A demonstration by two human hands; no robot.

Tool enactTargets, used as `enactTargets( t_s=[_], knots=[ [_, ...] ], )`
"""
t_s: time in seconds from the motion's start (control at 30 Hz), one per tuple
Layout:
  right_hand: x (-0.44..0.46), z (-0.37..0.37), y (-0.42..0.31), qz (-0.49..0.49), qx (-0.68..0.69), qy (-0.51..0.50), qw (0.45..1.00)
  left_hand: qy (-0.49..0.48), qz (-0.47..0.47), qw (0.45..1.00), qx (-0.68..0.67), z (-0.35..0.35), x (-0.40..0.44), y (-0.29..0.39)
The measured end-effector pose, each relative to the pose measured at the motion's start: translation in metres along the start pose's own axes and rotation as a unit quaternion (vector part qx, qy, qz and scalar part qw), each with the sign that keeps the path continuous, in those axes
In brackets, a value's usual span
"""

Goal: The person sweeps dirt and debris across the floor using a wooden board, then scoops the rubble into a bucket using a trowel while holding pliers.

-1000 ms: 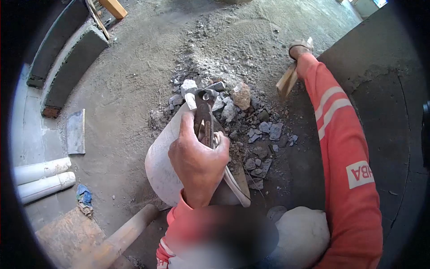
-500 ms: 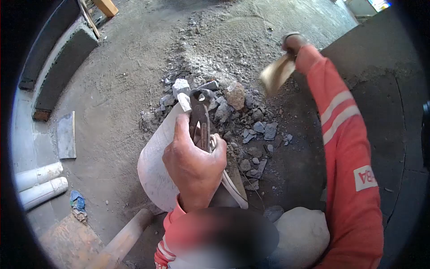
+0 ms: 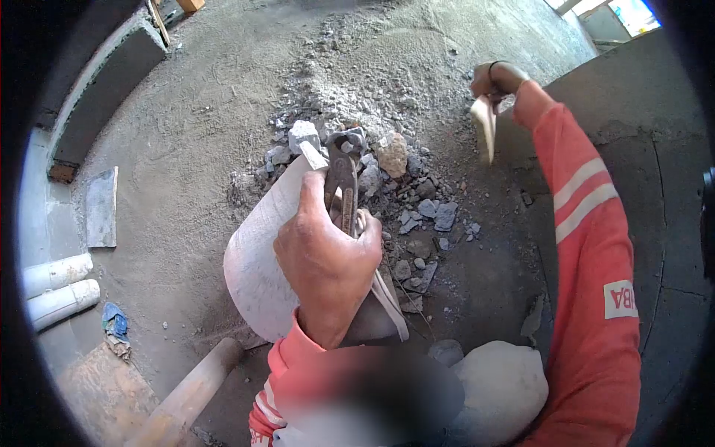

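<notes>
My left hand [image 3: 328, 253] is closed round the handles of dark metal pincers [image 3: 344, 175], whose jaws point away from me. A pale curved piece [image 3: 261, 261] lies under and left of that hand, and a small white chip [image 3: 313, 155] sits at the fingertip, beside the jaws. At the upper right, my right hand [image 3: 499, 79] is wrapped round a flat wooden piece [image 3: 485, 130] that hangs below it, over the floor. Broken stones [image 3: 392, 154] and grey rubble lie beyond and right of the pincers.
Two white pipes [image 3: 63, 304] and a grey slab [image 3: 102, 207] lie at the left, near a blue scrap [image 3: 115, 320]. A round pole [image 3: 190, 391] lies at the lower left. A low wall [image 3: 618, 104] stands at the right, a curved concrete block [image 3: 104, 97] at the upper left.
My right hand has swung the wooden piece left and then back right, and the piece now hangs more upright. My left hand keeps its hold on the pincers. The view has shifted slightly.
</notes>
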State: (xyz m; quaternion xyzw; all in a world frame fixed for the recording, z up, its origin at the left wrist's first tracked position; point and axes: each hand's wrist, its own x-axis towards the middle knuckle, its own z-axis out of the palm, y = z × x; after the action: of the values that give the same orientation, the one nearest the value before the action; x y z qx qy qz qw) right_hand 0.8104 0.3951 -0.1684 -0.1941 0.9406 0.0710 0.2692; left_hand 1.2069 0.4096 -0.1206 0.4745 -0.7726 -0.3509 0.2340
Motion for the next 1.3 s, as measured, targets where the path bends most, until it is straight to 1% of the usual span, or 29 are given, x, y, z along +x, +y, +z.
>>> enactTargets(
  t_s=[0.03, 0.07, 0.13, 0.17, 0.2, 0.23, 0.3, 0.33, 0.37, 0.4, 0.43, 0.47, 0.5, 0.53, 0.57, 0.6, 0.63, 0.67, 0.7, 0.8, 0.87, 0.9, 0.97, 1.03, 1.1, 1.17, 1.2, 1.23, 1.3],
  knots=[
    [-0.01, 0.002, -0.008, -0.05, -0.145, -0.02, 0.988, -0.004, 0.006, 1.0, 0.002, 0.0, 0.0, -0.001],
    [-0.019, 0.003, -0.016, -0.104, -0.285, -0.024, 0.953, -0.011, 0.011, 1.0, 0.005, 0.0, -0.001, -0.002],
    [-0.022, -0.011, -0.017, -0.138, -0.149, -0.044, 0.978, -0.008, 0.013, 1.0, 0.002, 0.001, -0.004, -0.001],
    [0.018, -0.012, 0.005, -0.102, -0.01, -0.037, 0.994, 0.003, 0.016, 1.0, -0.002, 0.0, -0.003, 0.001],
    [0.056, -0.012, 0.027, -0.071, 0.146, -0.022, 0.986, 0.003, 0.016, 1.0, -0.002, 0.0, -0.002, 0.001],
    [0.096, -0.012, 0.049, -0.047, 0.287, 0.001, 0.957, -0.001, 0.008, 1.0, -0.004, 0.001, -0.002, -0.001],
    [0.114, -0.011, 0.057, 0.023, 0.186, -0.009, 0.982, 0.002, 0.004, 1.0, -0.009, 0.001, 0.0, -0.001],
    [0.101, -0.008, 0.043, 0.061, -0.101, -0.048, 0.992, -0.004, 0.003, 1.0, -0.005, 0.001, -0.001, -0.001],
    [0.102, -0.003, 0.04, -0.005, -0.194, -0.034, 0.98, -0.007, 0.002, 1.0, -0.001, 0.001, 0.0, -0.003],
    [0.104, 0.01, 0.039, -0.071, -0.285, -0.023, 0.955, -0.003, -0.001, 1.0, 0.001, 0.002, 0.0, -0.005],
    [0.052, 0.002, 0.018, -0.103, -0.288, -0.02, 0.952, 0.004, 0.015, 1.0, 0.0, 0.003, 0.0, -0.009],
    [0.07, 0.0, 0.018, -0.113, -0.306, -0.039, 0.944, 0.01, 0.031, 0.999, -0.002, 0.005, 0.001, -0.01],
    [0.017, -0.007, 0.027, -0.287, -0.271, 0.073, 0.916, -0.006, -0.003, 1.0, 0.022, 0.003, 0.002, -0.006],
    [-0.041, -0.014, 0.035, -0.475, -0.27, 0.245, 0.801, -0.009, -0.002, 1.0, 0.019, 0.003, 0.003, -0.004],
    [-0.099, -0.022, 0.043, -0.565, -0.274, 0.409, 0.662, -0.014, -0.008, 1.0, 0.015, 0.002, 0.004, -0.002],
    [-0.092, -0.03, 0.037, -0.495, -0.258, 0.345, 0.755, -0.017, -0.015, 1.0, 0.011, 0.001, 0.005, -0.001],
    [-0.084, -0.039, 0.031, -0.408, -0.245, 0.289, 0.831, -0.004, 0.002, 1.0, 0.017, 0.002, 0.004, -0.004],
    [-0.03, -0.046, 0.019, -0.149, -0.141, 0.039, 0.978, -0.004, 0.006, 1.0, 0.015, 0.003, 0.004, -0.005],
    [0.025, -0.027, 0.036, -0.167, -0.181, 0.062, 0.967, 0.006, 0.01, 1.0, 0.009, 0.004, 0.004, -0.006],
    [0.049, 0.05, 0.074, -0.306, -0.328, 0.091, 0.889, 0.014, 0.015, 1.0, 0.008, 0.001, 0.004, -0.004],
    [-0.05, 0.073, 0.063, -0.241, -0.288, 0.08, 0.923, 0.021, 0.021, 0.999, 0.028, 0.0, 0.004, -0.008],
    [-0.072, 0.094, 0.081, -0.264, -0.154, 0.217, 0.927, 0.024, 0.029, 0.999, 0.026, -0.001, 0.003, -0.01],
    [-0.126, 0.106, 0.098, -0.121, -0.153, 0.179, 0.964, 0.019, 0.028, 0.999, 0.022, -0.003, 0.0, -0.007],
    [-0.146, 0.141, 0.13, -0.084, -0.157, 0.264, 0.948, 0.016, 0.029, 0.999, 0.022, -0.002, 0.0, -0.007],
    [-0.137, 0.171, 0.149, -0.084, -0.154, 0.278, 0.944, 0.042, 0.06, 0.996, 0.052, 0.002, 0.0, -0.011],
    [-0.128, 0.189, 0.155, -0.078, -0.152, 0.289, 0.942, 0.027, 0.047, 0.997, 0.055, 0.001, 0.002, -0.006],
    [-0.119, 0.192, 0.15, -0.126, -0.117, 0.331, 0.928, 0.015, 0.03, 0.998, 0.056, 0.0, 0.001, -0.003],
    [-0.109, 0.192, 0.141, -0.172, -0.082, 0.373, 0.908, 0.024, 0.046, 0.998, 0.043, 0.001, 0.001, -0.004],
    [-0.087, 0.189, 0.119, -0.166, -0.045, 0.318, 0.932, 0.017, 0.055, 0.997, 0.041, 0.0, 0.001, -0.003]
  ],
)
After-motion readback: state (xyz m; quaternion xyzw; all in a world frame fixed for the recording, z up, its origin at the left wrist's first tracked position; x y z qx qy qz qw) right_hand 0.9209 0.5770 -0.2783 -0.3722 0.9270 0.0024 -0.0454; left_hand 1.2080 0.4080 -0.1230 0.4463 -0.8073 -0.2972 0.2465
